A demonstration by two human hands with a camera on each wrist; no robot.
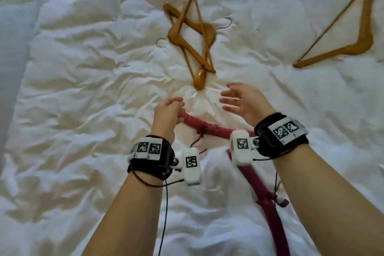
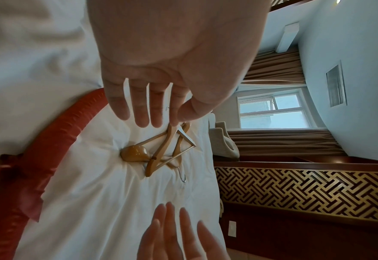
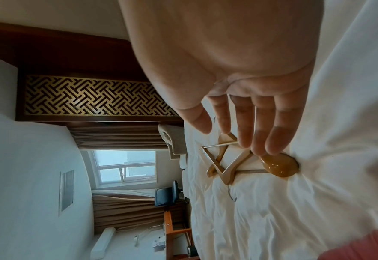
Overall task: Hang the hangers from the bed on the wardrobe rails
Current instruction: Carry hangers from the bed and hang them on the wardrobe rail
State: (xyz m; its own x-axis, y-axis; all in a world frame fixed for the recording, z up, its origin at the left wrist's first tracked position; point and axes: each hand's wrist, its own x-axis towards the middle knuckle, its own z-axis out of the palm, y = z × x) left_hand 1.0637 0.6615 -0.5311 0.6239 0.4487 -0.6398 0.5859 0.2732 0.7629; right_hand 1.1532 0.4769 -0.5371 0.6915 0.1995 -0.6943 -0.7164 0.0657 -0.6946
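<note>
Both hands, left hand (image 1: 168, 111) and right hand (image 1: 242, 100), hover open-fingered at frame centre below the crossed wooden hangers (image 1: 192, 39) on the bed (image 1: 83, 89); lifting one may drag its interlocked partner.

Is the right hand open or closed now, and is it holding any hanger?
Open and empty. The right hand has its fingers spread above the white bedding, short of the crossed wooden hangers.
</note>
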